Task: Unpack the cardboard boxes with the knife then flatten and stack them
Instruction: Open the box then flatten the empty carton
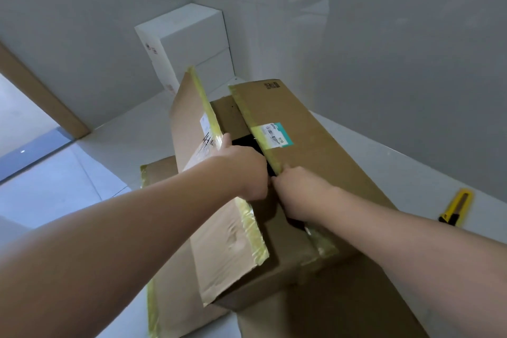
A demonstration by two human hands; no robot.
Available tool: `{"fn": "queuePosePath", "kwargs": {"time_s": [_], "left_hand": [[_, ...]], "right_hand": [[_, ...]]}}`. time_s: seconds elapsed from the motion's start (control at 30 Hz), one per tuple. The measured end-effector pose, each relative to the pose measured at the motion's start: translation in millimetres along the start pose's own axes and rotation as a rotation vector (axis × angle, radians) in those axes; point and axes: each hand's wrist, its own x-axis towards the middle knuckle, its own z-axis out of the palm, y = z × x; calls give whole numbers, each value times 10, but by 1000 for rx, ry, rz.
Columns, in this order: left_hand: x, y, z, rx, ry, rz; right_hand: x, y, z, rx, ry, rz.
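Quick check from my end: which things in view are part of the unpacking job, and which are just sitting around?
Part of the job:
- cardboard box, its top flaps being pulled apart
- left hand on the left flap
- right hand on the right flap
- yellow knife, on the floor to the right
- cardboard lying under the box

Just lying about:
- white boxes stacked in the corner
- wooden door frame

Left hand point(241, 170) is gripping the raised left flap point(208, 173) of the cardboard box point(274, 269); right hand point(299, 189) is pinching the right flap point(296, 129). Yellow knife point(456, 207) is lying on the floor point(411, 167), well right of the right hand.
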Motion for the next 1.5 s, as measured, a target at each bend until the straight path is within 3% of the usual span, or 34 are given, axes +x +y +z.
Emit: {"fn": "queuePosePath", "kwargs": {"time_s": [0.13, 0.27, 0.37, 0.63, 0.73, 1.1, 1.3, 1.5], "left_hand": [[31, 182, 196, 106, -117, 84], [76, 169, 364, 63, -73, 69], [137, 125, 365, 65, -73, 24], [194, 92, 195, 211, -75, -104], [127, -17, 137, 242, -49, -183], [51, -513, 133, 64, 4, -415], [56, -848, 424, -46, -160, -618], [40, -1000, 858, -162, -276, -775]], "right_hand": [[15, 311, -436, 339, 202, 153], [-102, 506, -691, 487, 177, 195], [-179, 642, -811, 387, 134, 243], [-266, 870, -708, -394, 133, 256], [-274, 1001, -541, -540, 63, 246], [-132, 1243, -233, -446, -6, 382], [-1, 1309, -12, -257, -128, 510], [164, 1173, 215, -129, -208, 498]]}}
